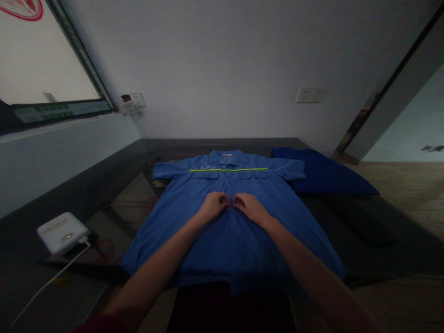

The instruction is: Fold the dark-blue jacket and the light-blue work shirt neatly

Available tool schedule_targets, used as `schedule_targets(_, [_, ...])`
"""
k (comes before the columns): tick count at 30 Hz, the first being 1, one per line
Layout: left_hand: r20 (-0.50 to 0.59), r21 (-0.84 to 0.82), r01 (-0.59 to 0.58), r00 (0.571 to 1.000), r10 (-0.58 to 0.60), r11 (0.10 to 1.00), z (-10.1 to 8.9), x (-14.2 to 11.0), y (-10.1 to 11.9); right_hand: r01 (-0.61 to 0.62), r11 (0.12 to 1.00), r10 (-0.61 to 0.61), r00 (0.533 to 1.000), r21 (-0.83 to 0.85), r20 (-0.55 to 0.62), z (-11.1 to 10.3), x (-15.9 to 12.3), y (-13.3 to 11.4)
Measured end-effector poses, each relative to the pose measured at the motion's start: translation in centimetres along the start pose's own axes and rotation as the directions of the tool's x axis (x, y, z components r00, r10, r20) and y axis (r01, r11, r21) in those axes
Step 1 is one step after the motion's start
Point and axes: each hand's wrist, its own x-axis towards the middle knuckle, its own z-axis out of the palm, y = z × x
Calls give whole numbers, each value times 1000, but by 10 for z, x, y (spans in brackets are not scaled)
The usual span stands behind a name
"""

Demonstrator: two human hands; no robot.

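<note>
Fingers of left hand (217,203) and right hand (250,206) curl at the placket (231,236) of a blue work shirt (222,231), grip unclear, apparently adjusting it, next needing even alignment

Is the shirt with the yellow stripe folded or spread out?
Spread out: the shirt lies wide across the table, with its sleeves pointing out to both sides.

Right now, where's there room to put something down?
The dark table looks bare between the white box and blue shirt, and behind the collar, by the wall. It's crowded around the left hand and right hand, and where a sleeve meets darker cloth.
</note>
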Motion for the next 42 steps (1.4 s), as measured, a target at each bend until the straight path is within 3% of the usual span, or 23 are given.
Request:
schedule_targets(10, [-10,-212,92,995,-96,973,8,3,-11,-1,995,2,1000,-98,17,4,0,-2])
schedule_targets(18, [61,-400,195,981,-186,896,7,10,-14,-94,971,119,988,220,-103,10,3,2])
schedule_targets(25, [80,-448,211,977,-196,869,7,9,-14,-148,944,177,981,295,-76,13,4,7])
schedule_targets(28, [64,-445,196,980,-188,874,9,10,-15,-136,962,153,987,237,-55,13,3,5])
schedule_targets(32, [39,-429,170,985,-170,887,11,9,-17,-83,997,83,996,4,-45,10,1,-3])
schedule_targets(35, [27,-413,150,988,-153,898,11,9,-17,-67,995,64,997,-71,-45,8,0,-8])
schedule_targets(42, [36,-391,139,990,-136,910,8,8,-11,-111,968,139,984,226,-112,8,3,-1])
